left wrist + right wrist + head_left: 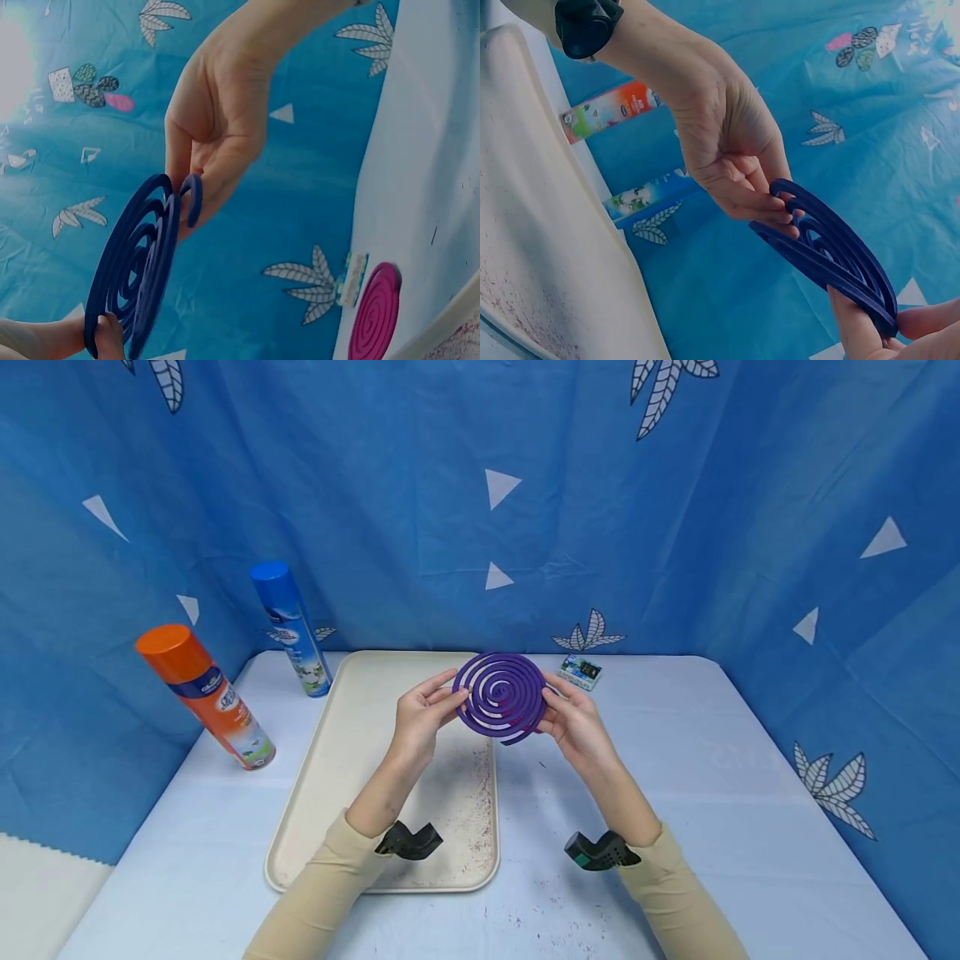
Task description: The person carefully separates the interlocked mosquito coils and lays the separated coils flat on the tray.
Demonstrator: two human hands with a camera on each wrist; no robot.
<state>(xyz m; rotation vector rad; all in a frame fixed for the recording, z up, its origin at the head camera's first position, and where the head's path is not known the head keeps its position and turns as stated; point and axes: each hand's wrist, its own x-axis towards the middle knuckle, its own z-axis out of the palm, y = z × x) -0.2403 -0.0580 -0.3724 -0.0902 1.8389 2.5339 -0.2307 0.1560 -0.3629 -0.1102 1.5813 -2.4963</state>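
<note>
A purple mosquito coil (pixel 529 693) is held up in the air, its spiral facing the head camera. My left hand (pixel 422 714) pinches its left edge between thumb and fingers. On the opposite edge, the right hand (pixel 576 720) grips the coil the same way. Both wrist views show the coil from the side, its rings slightly spread apart. A pink coil (pixel 377 313) lies on the table beyond, mostly hidden behind the purple one in the head view.
Below the left hand lies a cream tray (pixel 375 852) with reddish crumbs; more crumbs dot the white table (pixel 675 760). An orange spray can (pixel 210 697) and a blue spray can (pixel 292 631) stand at left. A small digital display (pixel 580 672) sits at the back.
</note>
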